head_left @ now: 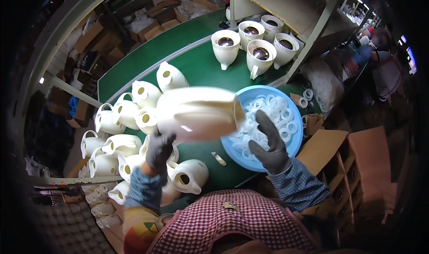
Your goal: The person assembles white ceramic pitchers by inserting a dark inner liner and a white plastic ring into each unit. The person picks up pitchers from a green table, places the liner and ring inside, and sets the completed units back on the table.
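My left hand (160,150), in a dark grey glove, is closed on the near left end of a white plastic jug body (196,115). The jug lies sideways in the air, blurred by motion, its open rim facing right. My right hand (271,147), gloved too, has thumb and forefinger spread over a blue basin (246,163); I see nothing between them. Many translucent white rings (286,115) fill the basin, beside the jug's rim. More white jug bodies (191,176) with handles and open necks lie grouped on the left of the green table.
Several white jugs (260,57) stand upright at the back, dark inside their tops. A shelf frame (308,39) rises at the back right. Cardboard boxes (344,164) with dividers sit right of the basin. A small pale object (219,159) lies on the green table (210,149).
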Tool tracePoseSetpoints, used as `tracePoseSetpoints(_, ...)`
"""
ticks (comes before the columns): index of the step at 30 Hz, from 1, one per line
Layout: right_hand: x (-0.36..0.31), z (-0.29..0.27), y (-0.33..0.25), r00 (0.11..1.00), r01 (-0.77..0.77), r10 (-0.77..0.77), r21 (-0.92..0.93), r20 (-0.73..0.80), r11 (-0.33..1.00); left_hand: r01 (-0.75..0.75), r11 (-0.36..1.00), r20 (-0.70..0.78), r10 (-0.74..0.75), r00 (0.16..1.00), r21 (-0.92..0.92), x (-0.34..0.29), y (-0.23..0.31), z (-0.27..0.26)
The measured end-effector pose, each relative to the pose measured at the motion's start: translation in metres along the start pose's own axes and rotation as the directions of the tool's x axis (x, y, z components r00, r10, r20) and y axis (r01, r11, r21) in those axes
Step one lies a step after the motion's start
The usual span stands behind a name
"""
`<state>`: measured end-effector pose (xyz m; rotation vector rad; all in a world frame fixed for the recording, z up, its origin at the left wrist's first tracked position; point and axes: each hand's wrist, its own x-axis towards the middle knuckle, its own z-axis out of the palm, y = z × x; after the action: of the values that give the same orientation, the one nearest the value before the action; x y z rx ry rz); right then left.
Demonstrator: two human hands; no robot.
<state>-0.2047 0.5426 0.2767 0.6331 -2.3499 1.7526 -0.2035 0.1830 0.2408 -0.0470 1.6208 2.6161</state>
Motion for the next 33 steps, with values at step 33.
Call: tracePoseSetpoints(33, -0.017, -0.178, -0.012, 0.996, 0.026, -0.051, -0.33, -0.068, 0.944, -0.649, 0.1, 0.635, 0.144, 0.759, 0.754, 0.242, -0.033, 0.039)
